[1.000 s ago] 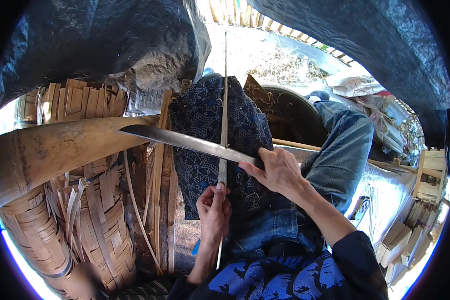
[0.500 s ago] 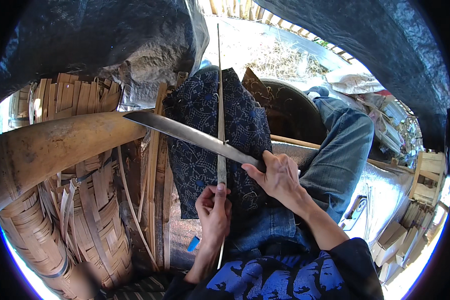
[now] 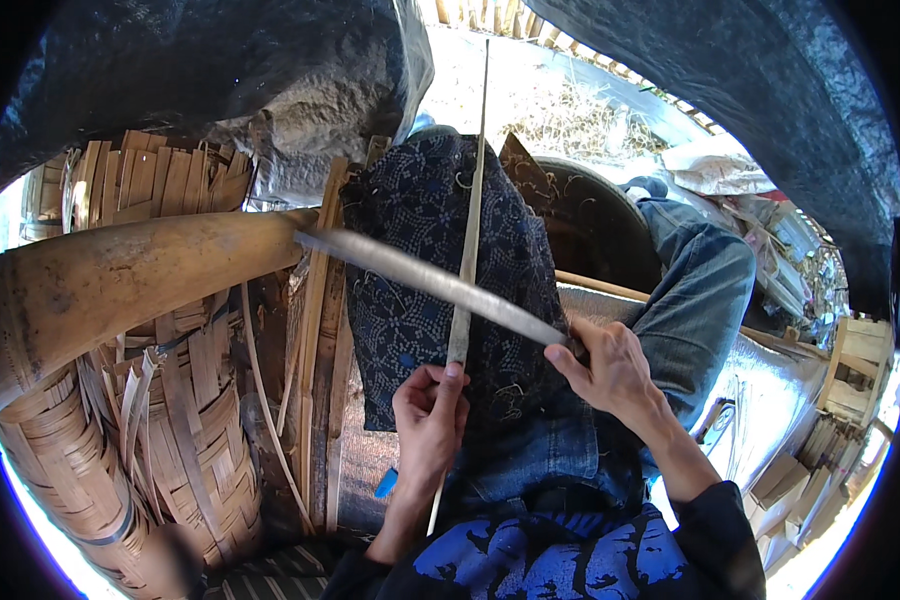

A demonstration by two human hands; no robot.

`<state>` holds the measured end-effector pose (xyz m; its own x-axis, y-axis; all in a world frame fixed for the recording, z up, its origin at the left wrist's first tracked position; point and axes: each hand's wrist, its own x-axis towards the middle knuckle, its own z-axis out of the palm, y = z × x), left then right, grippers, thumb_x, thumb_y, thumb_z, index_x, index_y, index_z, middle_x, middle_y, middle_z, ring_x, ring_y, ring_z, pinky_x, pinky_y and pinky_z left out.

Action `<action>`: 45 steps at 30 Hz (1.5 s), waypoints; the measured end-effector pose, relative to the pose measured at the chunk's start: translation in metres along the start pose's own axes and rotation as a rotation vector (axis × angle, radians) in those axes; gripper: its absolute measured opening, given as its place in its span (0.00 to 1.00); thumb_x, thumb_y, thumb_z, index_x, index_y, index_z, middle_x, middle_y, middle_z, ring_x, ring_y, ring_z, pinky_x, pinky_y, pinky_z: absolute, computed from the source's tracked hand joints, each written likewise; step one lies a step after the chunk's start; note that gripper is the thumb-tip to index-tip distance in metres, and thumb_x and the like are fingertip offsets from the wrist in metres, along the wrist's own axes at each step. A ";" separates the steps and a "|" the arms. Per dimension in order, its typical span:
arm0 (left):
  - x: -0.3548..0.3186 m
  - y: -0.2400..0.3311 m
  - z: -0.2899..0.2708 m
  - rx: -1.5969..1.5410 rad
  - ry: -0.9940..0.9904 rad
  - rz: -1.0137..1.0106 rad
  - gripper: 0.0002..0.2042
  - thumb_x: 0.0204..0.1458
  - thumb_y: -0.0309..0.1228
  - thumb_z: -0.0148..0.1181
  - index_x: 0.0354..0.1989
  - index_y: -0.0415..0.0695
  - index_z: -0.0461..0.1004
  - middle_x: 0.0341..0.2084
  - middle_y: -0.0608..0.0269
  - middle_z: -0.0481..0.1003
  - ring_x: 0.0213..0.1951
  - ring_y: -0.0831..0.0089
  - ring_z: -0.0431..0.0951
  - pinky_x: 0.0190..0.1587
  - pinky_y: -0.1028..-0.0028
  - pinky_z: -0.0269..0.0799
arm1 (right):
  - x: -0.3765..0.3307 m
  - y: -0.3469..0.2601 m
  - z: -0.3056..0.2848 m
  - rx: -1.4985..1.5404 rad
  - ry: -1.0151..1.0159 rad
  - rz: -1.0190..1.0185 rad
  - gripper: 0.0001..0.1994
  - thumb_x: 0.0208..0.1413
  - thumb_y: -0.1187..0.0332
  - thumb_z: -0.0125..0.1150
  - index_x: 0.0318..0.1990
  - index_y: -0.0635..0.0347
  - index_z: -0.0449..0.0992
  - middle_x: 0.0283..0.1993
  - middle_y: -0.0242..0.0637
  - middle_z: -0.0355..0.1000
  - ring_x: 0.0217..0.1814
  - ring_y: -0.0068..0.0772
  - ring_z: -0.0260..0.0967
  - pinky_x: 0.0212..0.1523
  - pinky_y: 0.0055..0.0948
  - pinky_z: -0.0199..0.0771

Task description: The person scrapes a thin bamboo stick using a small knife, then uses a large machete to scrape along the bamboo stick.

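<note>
Right now my left hand (image 3: 428, 425) is closed around a thin bamboo strip (image 3: 468, 235), thumb and fingers pinching it just below where the blade crosses. The strip stands nearly upright in front of me, running from beneath my left hand, up over my knee and on toward the top of the view. My right hand (image 3: 610, 372) is wrapped around the handle of a long knife (image 3: 425, 282), fingers curled shut on it. The blade slants up and to my left, its edge lying against the strip just above my left thumb, and its tip reaches the thick bamboo pole (image 3: 120, 285) that lies across at my left. A dark patterned cloth (image 3: 410, 250) is draped over my left knee under the strip and blade. My right leg in blue jeans (image 3: 695, 300) bends off to the right. Woven bamboo baskets (image 3: 120, 460) sit low on my left, with loose flat slats (image 3: 160, 180) stacked above the pole.
</note>
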<state>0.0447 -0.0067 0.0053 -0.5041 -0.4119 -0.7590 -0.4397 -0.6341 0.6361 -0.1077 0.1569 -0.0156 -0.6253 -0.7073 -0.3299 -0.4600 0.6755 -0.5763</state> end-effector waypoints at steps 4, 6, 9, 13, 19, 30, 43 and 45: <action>0.004 -0.003 -0.002 0.049 0.028 0.046 0.14 0.60 0.40 0.55 0.29 0.42 0.68 0.10 0.74 0.63 0.11 0.88 0.56 0.12 0.83 0.46 | -0.008 -0.010 -0.007 -0.101 -0.058 0.003 0.30 0.55 0.39 0.53 0.18 0.60 0.67 0.09 0.41 0.63 0.11 0.40 0.68 0.17 0.38 0.70; 0.005 -0.004 -0.003 0.052 0.018 0.059 0.13 0.60 0.39 0.55 0.29 0.42 0.68 0.10 0.73 0.64 0.11 0.88 0.57 0.12 0.83 0.46 | -0.007 -0.006 -0.005 -0.116 -0.054 -0.012 0.31 0.54 0.39 0.54 0.17 0.59 0.66 0.09 0.41 0.63 0.10 0.39 0.67 0.16 0.37 0.69; 0.009 -0.014 -0.005 -0.018 0.001 0.125 0.12 0.60 0.37 0.55 0.28 0.42 0.67 0.10 0.74 0.64 0.11 0.88 0.57 0.12 0.83 0.46 | -0.005 -0.002 0.001 -0.139 -0.002 -0.054 0.31 0.53 0.38 0.55 0.16 0.59 0.65 0.08 0.40 0.61 0.09 0.38 0.65 0.14 0.36 0.67; 0.008 -0.019 -0.003 -0.026 0.023 0.130 0.12 0.60 0.35 0.55 0.28 0.42 0.66 0.10 0.74 0.64 0.11 0.89 0.57 0.13 0.83 0.45 | -0.004 0.000 0.007 -0.223 0.176 -0.153 0.31 0.51 0.39 0.58 0.15 0.59 0.63 0.07 0.39 0.60 0.08 0.37 0.63 0.12 0.35 0.65; 0.005 -0.018 0.003 0.069 0.052 0.136 0.12 0.60 0.34 0.55 0.28 0.42 0.65 0.11 0.75 0.64 0.13 0.90 0.57 0.15 0.83 0.45 | 0.005 -0.011 0.019 -0.200 0.185 -0.065 0.32 0.50 0.38 0.59 0.14 0.59 0.62 0.07 0.40 0.59 0.07 0.39 0.63 0.09 0.36 0.63; -0.003 -0.017 0.000 0.061 0.010 0.097 0.12 0.60 0.35 0.55 0.27 0.42 0.66 0.11 0.75 0.63 0.11 0.89 0.56 0.13 0.84 0.46 | 0.093 -0.011 -0.004 -0.078 0.154 0.067 0.31 0.59 0.45 0.51 0.19 0.68 0.71 0.11 0.46 0.66 0.12 0.41 0.69 0.16 0.40 0.71; 0.005 -0.016 0.005 0.189 0.007 0.187 0.12 0.60 0.34 0.55 0.26 0.41 0.66 0.13 0.72 0.67 0.14 0.88 0.61 0.16 0.83 0.51 | -0.012 -0.012 -0.006 -0.125 -0.024 -0.017 0.32 0.55 0.38 0.52 0.17 0.61 0.67 0.08 0.40 0.62 0.10 0.40 0.66 0.15 0.37 0.69; 0.004 -0.017 0.004 0.192 0.025 0.195 0.13 0.60 0.34 0.55 0.26 0.41 0.66 0.12 0.72 0.66 0.14 0.88 0.60 0.16 0.83 0.50 | -0.011 -0.011 0.000 -0.128 -0.012 -0.017 0.32 0.54 0.38 0.53 0.16 0.62 0.66 0.08 0.42 0.62 0.10 0.42 0.66 0.14 0.38 0.68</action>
<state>0.0467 0.0051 -0.0082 -0.5757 -0.5312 -0.6216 -0.4702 -0.4069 0.7832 -0.0960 0.1572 -0.0058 -0.6098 -0.7205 -0.3303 -0.5472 0.6842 -0.4821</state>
